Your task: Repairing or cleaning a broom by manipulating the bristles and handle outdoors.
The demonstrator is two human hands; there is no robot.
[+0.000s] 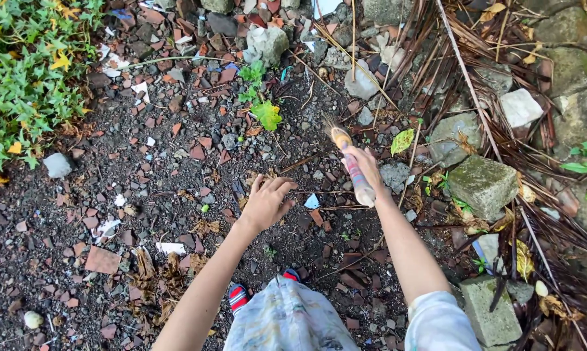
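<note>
No packages, labels, signs or screens show on the littered ground

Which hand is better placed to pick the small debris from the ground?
Probably the left hand: it is free, fingers already down at the ground. The right hand is closed around a small broom.

The right hand [365, 166] grips a small broom [349, 162], bristles just beside a green-leafed weed [262, 104]. The left hand [266, 203] reaches down to the rubble-strewn ground [144, 195] below that weed, fingers curled.
</note>
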